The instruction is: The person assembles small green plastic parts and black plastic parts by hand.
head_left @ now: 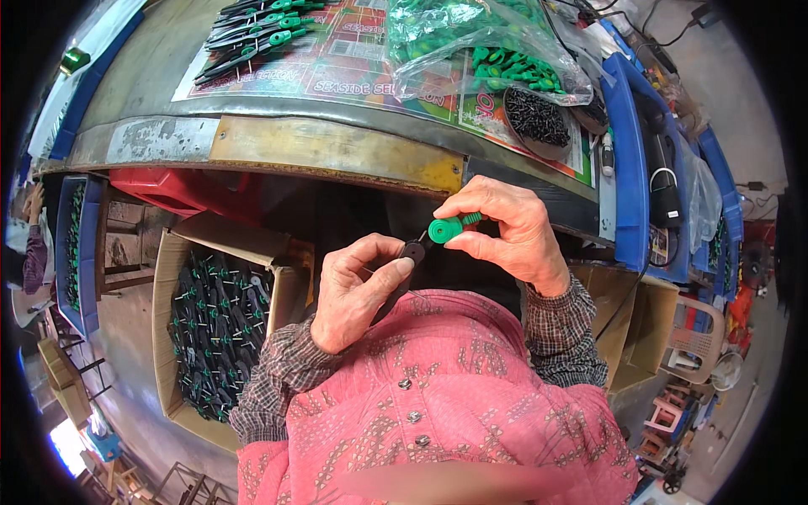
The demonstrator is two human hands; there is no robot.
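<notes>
My left hand (358,290) is closed on a flat black plastic piece (411,252) with a rounded end. Between the thumb and fingers of my right hand (509,227) is a green plastic piece (444,230) with a round disc head and a ribbed stem. The two pieces meet or nearly meet in front of my chest; whether they touch I cannot tell. A thin metal pin shows between them. Beyond my hands, on the table, lies a row of black-and-green assembled pieces (252,38).
At the table's far right are a plastic bag (446,42) of green pieces and a bowl of small black parts (536,118). A blue crate (627,168) stands beside the table edge. Left of my lap, a cardboard box (171,337) holds many black-and-green pieces. Another person's arm (35,244) shows far left.
</notes>
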